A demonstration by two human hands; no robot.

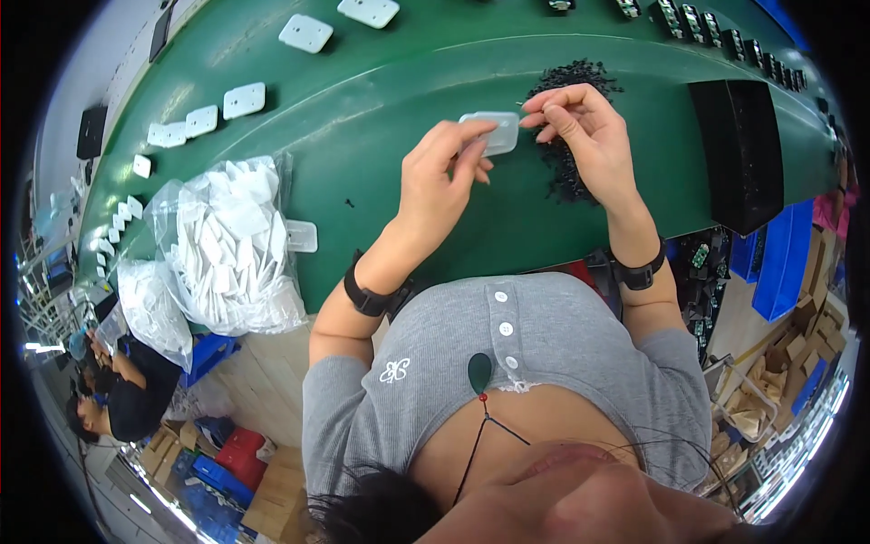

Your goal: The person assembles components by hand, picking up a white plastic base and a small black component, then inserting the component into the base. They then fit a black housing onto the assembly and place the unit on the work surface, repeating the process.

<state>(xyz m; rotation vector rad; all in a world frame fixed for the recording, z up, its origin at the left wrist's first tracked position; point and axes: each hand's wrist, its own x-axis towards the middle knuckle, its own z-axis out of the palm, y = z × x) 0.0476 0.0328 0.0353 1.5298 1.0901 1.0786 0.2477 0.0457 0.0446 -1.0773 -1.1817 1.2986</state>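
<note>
My left hand (pixel 442 170) hovers at a translucent white plastic cover (pixel 504 138), its fingers loosely bent and apart, the index finger passing in front of the cover. Whether it touches the cover is hard to see. My right hand (pixel 587 140) is closed in a pinch above a pile of small black parts (pixel 569 172). A tiny thing shows at its fingertips, too small to name. The pile spreads behind and beneath this hand on the green table mat (pixel 362 136).
A clear bag of white plastic covers (pixel 227 240) stands at left, with another cover (pixel 302 237) beside it. More white covers (pixel 245 100) line the far left. A black bin (pixel 736 154) stands right; small circuit assemblies (pixel 691 23) line the far right. Another person (pixel 136 390) sits lower left.
</note>
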